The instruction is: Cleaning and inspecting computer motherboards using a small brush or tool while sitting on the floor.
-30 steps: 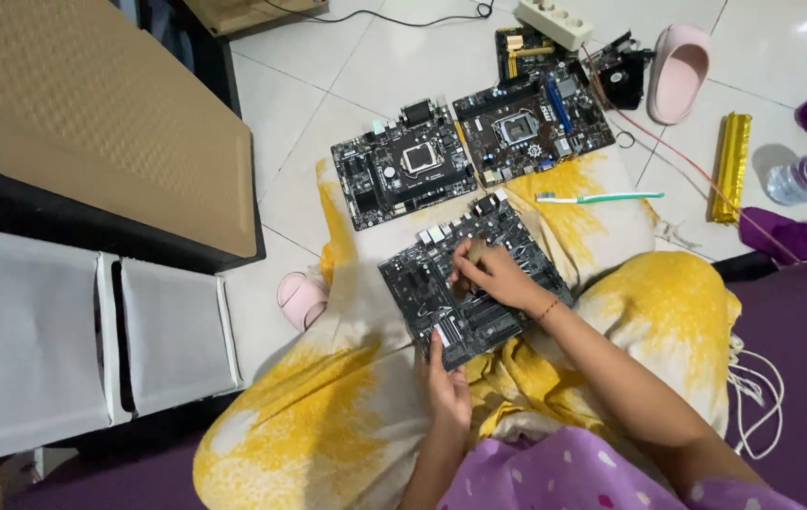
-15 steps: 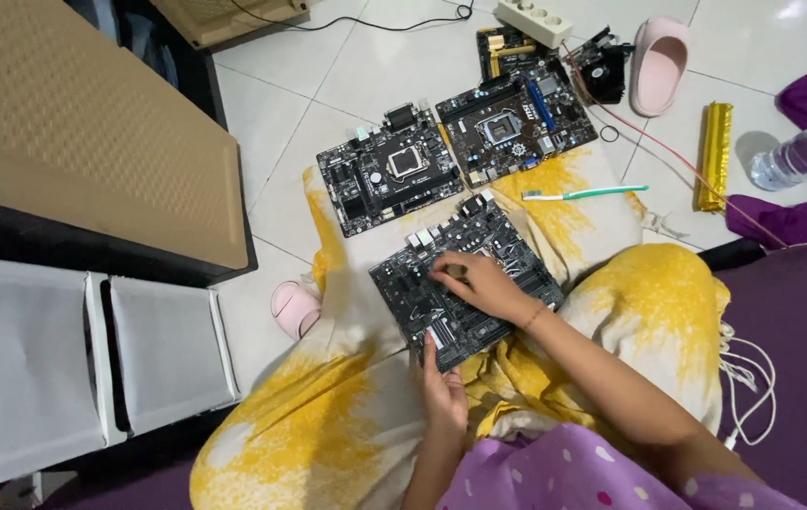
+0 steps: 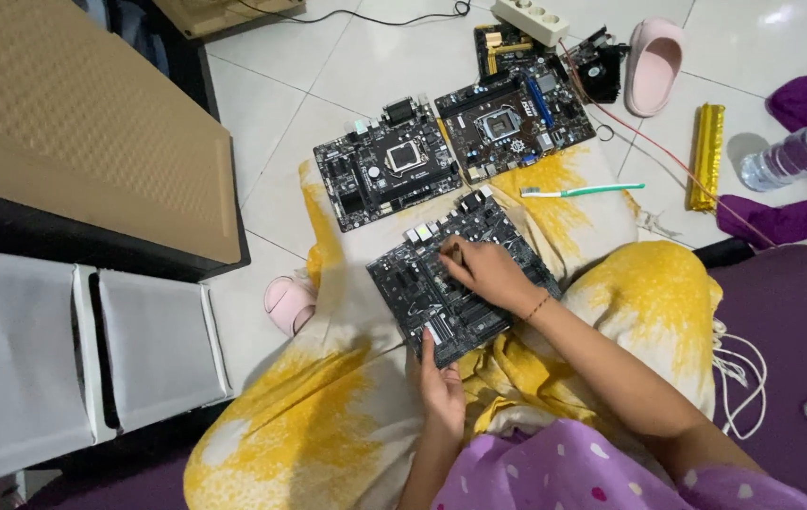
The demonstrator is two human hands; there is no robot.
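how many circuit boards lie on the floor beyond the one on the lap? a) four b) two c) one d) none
b: two bare boards lie side by side on the tiles past the lap board, which the left hand steadies at its near edge while the right hand rests on top.
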